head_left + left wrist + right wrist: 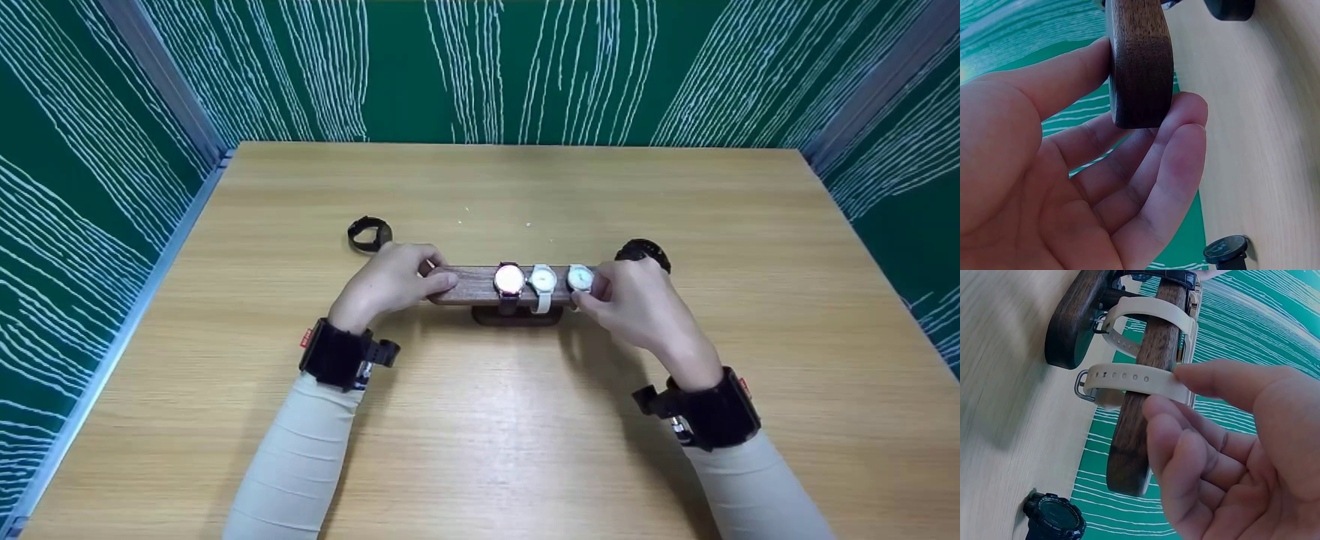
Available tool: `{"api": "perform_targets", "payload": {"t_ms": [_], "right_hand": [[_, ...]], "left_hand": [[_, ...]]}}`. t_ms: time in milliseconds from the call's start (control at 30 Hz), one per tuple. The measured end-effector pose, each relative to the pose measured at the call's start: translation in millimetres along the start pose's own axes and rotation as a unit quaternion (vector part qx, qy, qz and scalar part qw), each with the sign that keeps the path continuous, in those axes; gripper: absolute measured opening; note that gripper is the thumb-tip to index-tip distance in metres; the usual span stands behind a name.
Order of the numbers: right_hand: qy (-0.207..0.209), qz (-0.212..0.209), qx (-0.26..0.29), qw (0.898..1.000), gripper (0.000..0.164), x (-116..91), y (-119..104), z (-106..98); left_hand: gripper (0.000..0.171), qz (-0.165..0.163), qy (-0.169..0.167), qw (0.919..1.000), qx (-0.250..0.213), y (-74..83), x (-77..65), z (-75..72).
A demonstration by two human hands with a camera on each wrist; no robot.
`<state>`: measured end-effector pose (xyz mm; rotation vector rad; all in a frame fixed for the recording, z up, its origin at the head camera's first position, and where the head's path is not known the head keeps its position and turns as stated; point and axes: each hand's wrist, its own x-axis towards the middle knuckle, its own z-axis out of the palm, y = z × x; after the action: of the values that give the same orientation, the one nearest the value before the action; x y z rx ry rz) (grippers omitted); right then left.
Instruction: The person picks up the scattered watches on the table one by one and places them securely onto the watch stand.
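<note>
A dark wooden watch stand (472, 285) carries several wristwatches on its raised bar. My left hand (390, 279) holds the bar's left end, thumb on one face and fingers around the other side, as the left wrist view shows. At the right part of the bar, my right hand (646, 306) pinches a white-strapped watch (1129, 379) at its case, the strap looped around the wood. Beside it sits another white watch (543, 279), then a watch with a dark strap (509, 277). The buckles of the white straps hang below the bar in the right wrist view.
On the light wooden table (480, 420), a black watch (381, 231) stands behind my left hand. A chunky black digital watch (1058, 514) lies just beyond my right hand. Green panels with white streaks (405, 67) wall the table's back and sides.
</note>
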<state>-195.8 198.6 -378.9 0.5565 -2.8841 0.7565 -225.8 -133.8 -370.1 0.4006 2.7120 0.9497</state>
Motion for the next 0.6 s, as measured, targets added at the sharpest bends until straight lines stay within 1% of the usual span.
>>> {"api": "perform_targets", "payload": {"t_ms": [433, 600], "right_hand": [[-0.010, 0.009, 0.011, 1.000, 0.023, 0.2, -1.5, 2.0], [-0.005, 0.000, 0.013, 1.000, 0.020, 1.1, -1.6, 4.0]], "left_hand": [[0.027, -0.008, -0.005, 1.0000, -0.001, 0.7, -0.1, 0.1], [0.028, -0.003, -0.004, 1.0000, 0.001, 0.6, -0.4, -0.1]]}}
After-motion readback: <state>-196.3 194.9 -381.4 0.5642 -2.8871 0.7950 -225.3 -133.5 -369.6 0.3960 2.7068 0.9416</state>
